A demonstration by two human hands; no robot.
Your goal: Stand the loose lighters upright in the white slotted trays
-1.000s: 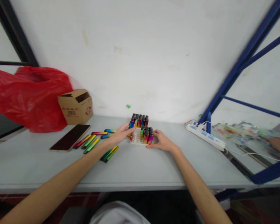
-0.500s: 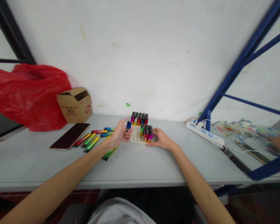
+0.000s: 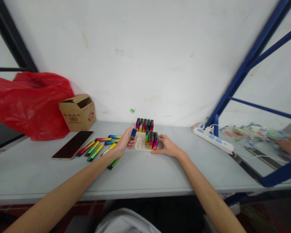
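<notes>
A white tray with round holes lies on the table, several upright lighters standing in its right part and more lighters in rows at its back. My left hand, at the tray's left edge, is closed around a blue lighter. My right hand touches the tray's right side, thumb and fingers apart around its corner, holding no lighter. Left of the tray, several colourful lighters lie flat, some partly hidden under my left wrist.
A dark phone, a cardboard box and a red plastic bag are on the left. To the right are a white power strip and a blue metal frame. Beyond it, another person's hand is beside clear wrappers.
The lighter in my left hand is tilted more and shows less of its body. The view has shifted slightly. My right hand stays at the tray.
</notes>
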